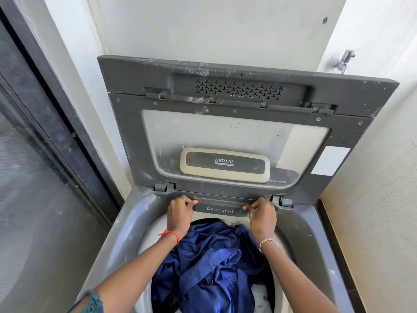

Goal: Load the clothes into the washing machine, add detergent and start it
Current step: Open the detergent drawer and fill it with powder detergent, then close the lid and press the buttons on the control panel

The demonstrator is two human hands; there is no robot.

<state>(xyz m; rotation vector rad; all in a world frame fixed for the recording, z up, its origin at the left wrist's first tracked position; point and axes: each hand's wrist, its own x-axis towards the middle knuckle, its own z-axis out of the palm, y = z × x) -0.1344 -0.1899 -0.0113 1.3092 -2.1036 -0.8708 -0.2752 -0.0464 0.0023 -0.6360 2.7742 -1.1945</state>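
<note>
Grey top-loading washing machine [108, 233] is found loaded: crumpled blue clothes [214, 267] lie in its drum, lower centre. Dark plastic detergent drawer [220, 210], just above, is pinched at its ends by left hand [179, 213] and right hand [262, 216]. Detergent and start are judged outstanding.

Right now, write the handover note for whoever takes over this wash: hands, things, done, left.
Left hand grips the left end of the detergent drawer; right hand grips its right end.
Blue clothes lie in the drum, under the raised lid.
Done: clothes loaded.
Left: slide the drawer out, add detergent (none in view), shut the lid, start.
</note>
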